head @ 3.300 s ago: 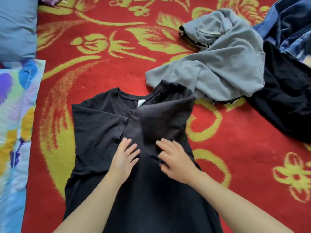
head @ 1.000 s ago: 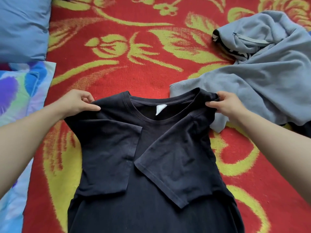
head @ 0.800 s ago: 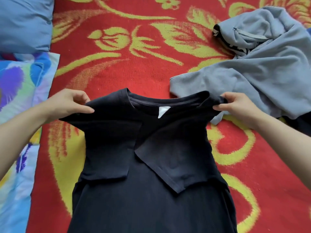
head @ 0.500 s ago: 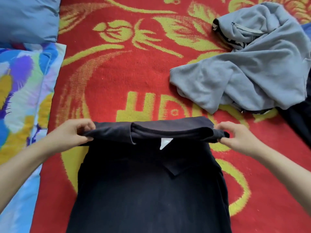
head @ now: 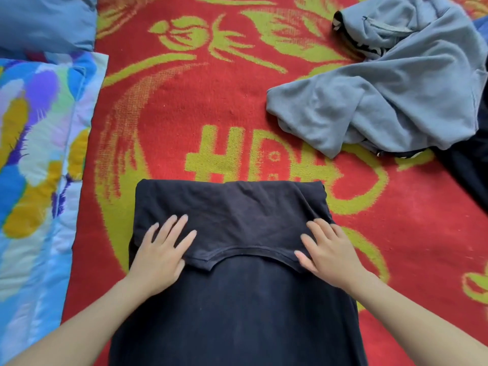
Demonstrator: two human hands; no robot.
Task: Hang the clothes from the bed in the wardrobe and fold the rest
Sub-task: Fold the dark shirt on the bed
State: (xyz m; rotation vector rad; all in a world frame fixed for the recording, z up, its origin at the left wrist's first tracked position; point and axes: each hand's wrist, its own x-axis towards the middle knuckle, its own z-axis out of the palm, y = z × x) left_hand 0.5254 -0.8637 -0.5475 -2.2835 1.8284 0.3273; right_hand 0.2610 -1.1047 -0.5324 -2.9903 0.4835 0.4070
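Our black T-shirt (head: 237, 299) lies at six o'clock on the red blanket (head: 184, 114), its top folded toward us. Our left hand (head: 161, 257) and right hand (head: 330, 254) press flat on the fold, fingers straight, well apart. The shirt looks light, soft and limp, so we would pinch the fold's ends at nine and three o'clock.

Black T-shirt (head: 237, 313) hem cut off below; dark garment (head: 471, 175) cropped right.

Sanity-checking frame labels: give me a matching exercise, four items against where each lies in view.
Items:
1. T-shirt
2. grey top
3. pillow
4. quilt

Places:
A. top left corner
B. lower centre
C. left edge, below the corner
D. upper right

Pairs: 1-B, 2-D, 3-A, 4-C
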